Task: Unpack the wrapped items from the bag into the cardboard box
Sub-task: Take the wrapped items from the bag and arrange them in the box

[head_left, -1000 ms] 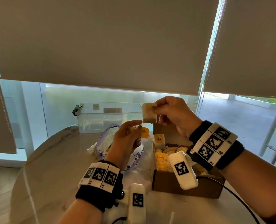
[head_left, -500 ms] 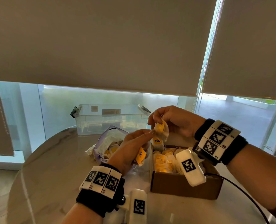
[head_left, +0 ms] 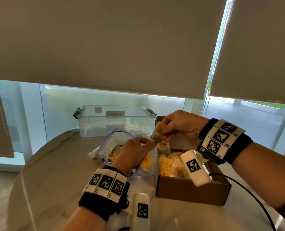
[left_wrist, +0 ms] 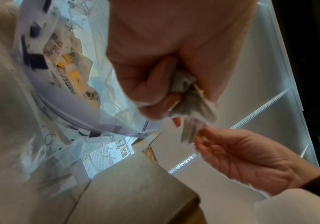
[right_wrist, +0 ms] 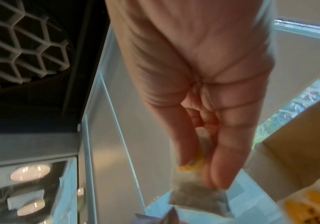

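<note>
My right hand (head_left: 163, 132) pinches a paper-wrapped tea bag (head_left: 157, 136) with a yellow tag, above the far left corner of the open cardboard box (head_left: 193, 195). Its yellow tag (right_wrist: 193, 166) shows between the right fingers, the sachet (right_wrist: 197, 195) hanging below. My left hand (head_left: 147, 144) reaches up to the same tea bag while its fingers curl around a crumpled tea bag (left_wrist: 187, 97); a yellow tag (head_left: 146, 161) dangles beneath it. Several yellow-tagged tea bags lie in the box. The clear zip bag (head_left: 112, 145), still holding tea bags, lies open left of the box.
A clear plastic bin (head_left: 115, 121) with latches stands at the table's far edge behind the bag. The round marble table (head_left: 51, 172) has bare surface on the left and front. A black cable (head_left: 248, 192) runs from my right wrist across the table's right side.
My right hand has come down from a raised position with the tea bag toward the box's far left corner. My left hand has stayed by the bag and now meets the tea bag.
</note>
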Available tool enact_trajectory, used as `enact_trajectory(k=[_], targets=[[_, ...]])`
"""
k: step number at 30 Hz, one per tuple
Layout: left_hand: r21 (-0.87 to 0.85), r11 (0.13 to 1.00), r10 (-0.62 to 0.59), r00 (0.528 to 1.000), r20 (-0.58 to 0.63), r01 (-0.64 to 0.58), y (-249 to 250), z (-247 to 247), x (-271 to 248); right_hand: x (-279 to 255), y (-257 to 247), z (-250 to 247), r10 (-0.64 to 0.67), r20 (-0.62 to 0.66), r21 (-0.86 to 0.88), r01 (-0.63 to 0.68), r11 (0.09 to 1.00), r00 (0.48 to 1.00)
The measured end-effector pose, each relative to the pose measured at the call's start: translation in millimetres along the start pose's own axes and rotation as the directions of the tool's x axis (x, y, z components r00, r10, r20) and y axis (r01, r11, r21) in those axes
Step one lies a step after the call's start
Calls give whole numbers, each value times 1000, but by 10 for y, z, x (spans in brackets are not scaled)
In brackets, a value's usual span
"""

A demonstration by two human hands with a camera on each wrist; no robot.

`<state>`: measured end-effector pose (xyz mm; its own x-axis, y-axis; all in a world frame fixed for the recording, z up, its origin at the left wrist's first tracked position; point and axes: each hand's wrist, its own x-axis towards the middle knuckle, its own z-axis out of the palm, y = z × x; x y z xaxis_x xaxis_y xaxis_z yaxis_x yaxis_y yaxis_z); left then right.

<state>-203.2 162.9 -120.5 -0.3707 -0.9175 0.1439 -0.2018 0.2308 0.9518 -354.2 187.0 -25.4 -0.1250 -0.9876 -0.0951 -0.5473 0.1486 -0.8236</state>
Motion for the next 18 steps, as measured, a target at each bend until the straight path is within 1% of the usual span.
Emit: enact_trajectory(k=[1, 3, 4, 6, 8, 10, 14, 18], targets=[[68, 998, 0, 999, 37, -3, -14, 1, -10, 21, 14, -10, -28, -48, -87, 24, 996, 998], [174, 985, -5, 997, 83, -9, -54, 4, -18, 72, 58, -29, -73, -116, -297, 36, 954, 991], [203, 979, -19, 994, 110, -4, -76, 5, -20, 103, 85, -34, -64, -114, -368, 18, 930, 991], [241, 970, -65, 980, 189, 18, -94, 8, -35, 179, 138, -26, 15, -77, -453, -49, 890, 997], [249, 968, -91, 969, 230, 32, -88, 16, -42, 253, 168, -4, 122, -30, -478, -122, 870, 992], [244, 969, -86, 968, 235, 27, -73, 25, -41, 304, 178, 25, 189, 13, -484, -159, 860, 982], [237, 971, -73, 968, 240, 15, -89, 36, -29, 429, 182, 103, 183, -1, -530, -155, 834, 983], [187, 982, -31, 975, 222, -11, -131, 34, -3, 493, 222, 212, 236, -15, -521, -209, 828, 972]])
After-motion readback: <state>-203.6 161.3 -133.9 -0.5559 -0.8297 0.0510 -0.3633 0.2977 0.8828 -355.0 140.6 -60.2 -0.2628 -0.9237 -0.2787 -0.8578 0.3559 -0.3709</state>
